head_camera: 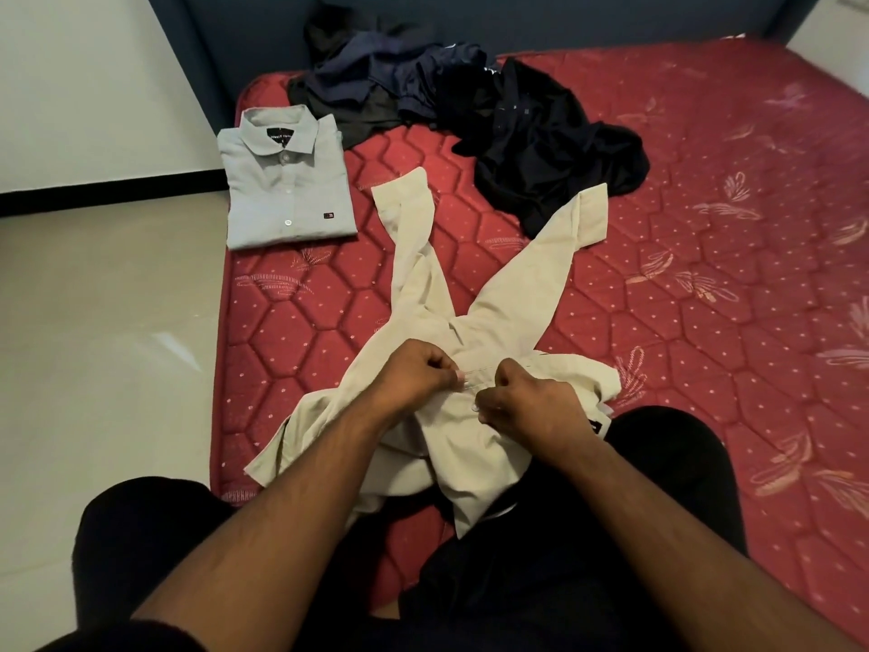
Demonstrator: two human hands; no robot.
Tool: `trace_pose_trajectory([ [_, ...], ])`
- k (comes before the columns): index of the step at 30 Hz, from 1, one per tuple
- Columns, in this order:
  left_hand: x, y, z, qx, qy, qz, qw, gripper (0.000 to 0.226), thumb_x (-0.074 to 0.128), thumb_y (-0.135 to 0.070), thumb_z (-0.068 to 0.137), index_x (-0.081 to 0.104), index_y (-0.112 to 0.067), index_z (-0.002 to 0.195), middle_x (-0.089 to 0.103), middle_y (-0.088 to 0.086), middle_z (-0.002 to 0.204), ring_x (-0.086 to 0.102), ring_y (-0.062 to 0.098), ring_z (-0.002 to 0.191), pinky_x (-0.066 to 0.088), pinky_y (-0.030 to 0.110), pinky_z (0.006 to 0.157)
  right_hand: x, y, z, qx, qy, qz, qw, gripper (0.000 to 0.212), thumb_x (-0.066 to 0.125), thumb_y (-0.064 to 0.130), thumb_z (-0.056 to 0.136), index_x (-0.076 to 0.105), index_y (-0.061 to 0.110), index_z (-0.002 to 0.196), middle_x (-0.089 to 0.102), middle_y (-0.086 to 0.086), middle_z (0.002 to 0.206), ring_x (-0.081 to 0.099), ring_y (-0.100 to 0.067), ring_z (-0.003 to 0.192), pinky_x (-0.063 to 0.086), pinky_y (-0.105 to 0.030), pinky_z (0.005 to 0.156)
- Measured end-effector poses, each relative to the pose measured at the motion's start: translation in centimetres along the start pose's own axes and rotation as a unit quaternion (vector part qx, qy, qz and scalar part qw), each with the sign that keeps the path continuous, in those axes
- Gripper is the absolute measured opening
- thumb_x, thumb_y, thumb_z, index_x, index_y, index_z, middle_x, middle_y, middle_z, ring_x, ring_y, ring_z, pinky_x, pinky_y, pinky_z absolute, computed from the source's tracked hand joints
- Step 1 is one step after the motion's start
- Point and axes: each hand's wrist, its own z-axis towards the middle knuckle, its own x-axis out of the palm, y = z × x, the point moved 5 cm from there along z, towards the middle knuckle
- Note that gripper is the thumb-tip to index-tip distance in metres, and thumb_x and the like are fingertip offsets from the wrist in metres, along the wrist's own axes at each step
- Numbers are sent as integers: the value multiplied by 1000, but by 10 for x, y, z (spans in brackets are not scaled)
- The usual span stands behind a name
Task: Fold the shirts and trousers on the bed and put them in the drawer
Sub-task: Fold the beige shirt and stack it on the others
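Head view, cream shirt (475, 294) sleeves pointing away, both hands (414, 369) (526, 402) pinching placket

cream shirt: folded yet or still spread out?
Spread, not folded. The cream shirt lies open on the mattress, both sleeves splayed away from the person, while both hands pinch its front. The grey shirt is folded.

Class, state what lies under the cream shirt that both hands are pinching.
Under the cream shirt lies the red mattress, and its near part drapes over the person's dark-clothed lap. Anything beneath the fabric is hidden.
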Motion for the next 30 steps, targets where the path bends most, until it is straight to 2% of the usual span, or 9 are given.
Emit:
trace_pose_trajectory([
  [5, 8, 2, -10, -96, 55, -130, 985, 6, 66, -3, 85, 71, -1, 85, 66, 13, 73, 58, 20, 64, 48, 25, 61, -8, 6, -2, -14, -43, 19, 999, 27, 57, 59, 73, 68, 35, 74, 51, 6, 75, 57, -15, 53, 28, -20, 42],
  [7, 8, 6, -12, -121, 76, -158, 977, 7, 66, -7, 86, 71, -8, 81, 67, 14, 74, 59, 24, 64, 48, 30, 62, -11, 7, -1, -17, -69, 29, 997, 28, 54, 56, 74, 69, 32, 72, 51, 5, 73, 57, -16, 54, 26, -19, 42],
  [9, 8, 4, -15, -121, 81, -173, 974, 10, 62, -6, 90, 68, -8, 82, 65, 10, 70, 58, 19, 59, 47, 24, 55, -12, 8, -1, -30, -106, 30, 993, 31, 48, 51, 79, 69, 28, 73, 52, 4, 75, 57, -18, 57, 29, -22, 43],
  [11, 5, 3, -15, -99, 71, -166, 979, 12, 60, -6, 92, 66, -9, 83, 63, 7, 71, 56, 17, 63, 46, 24, 58, -12, 8, -1, -60, -138, 22, 988, 29, 48, 46, 82, 68, 25, 79, 57, 3, 86, 57, -22, 72, 37, -30, 55],
  [14, 1, -4, -17, -56, 67, -135, 987, 11, 61, -10, 93, 66, -11, 83, 61, 12, 81, 50, 22, 77, 40, 33, 74, -16, 4, -3, -87, -179, 21, 980, 21, 49, 37, 89, 65, 23, 88, 65, 5, 101, 60, -23, 96, 35, -38, 77],
  [17, -3, -9, -18, -41, 43, -159, 985, 8, 64, -9, 91, 68, -4, 86, 60, 17, 85, 51, 23, 79, 41, 35, 75, -19, -1, -3, -108, -183, 140, 967, 16, 52, 23, 92, 66, 16, 93, 66, -2, 86, 65, -26, 77, 51, -38, 63],
  [20, -2, -14, -21, -38, 43, -206, 977, 3, 65, 0, 88, 68, 1, 87, 67, 12, 80, 62, 12, 69, 51, 21, 68, -23, -4, -4, -103, -203, 227, 947, 14, 58, 15, 89, 70, 13, 95, 68, -3, 87, 67, -25, 76, 54, -36, 53],
  [25, -4, -14, -22, -45, 20, -209, 977, 10, 68, 8, 79, 70, 5, 88, 68, 14, 82, 63, 17, 76, 51, 23, 72, -19, -4, -3, -99, -199, 182, 958, 17, 54, 23, 90, 64, 18, 102, 64, -5, 85, 65, -29, 68, 51, -38, 45],
  [30, -5, -16, -22, -21, -39, -198, 979, 9, 75, 5, 74, 73, 3, 83, 72, 8, 76, 64, 12, 69, 52, 19, 67, -14, -4, -7, -81, -197, 169, 962, 14, 51, 21, 90, 60, 18, 99, 64, -6, 83, 65, -29, 69, 51, -39, 45],
])
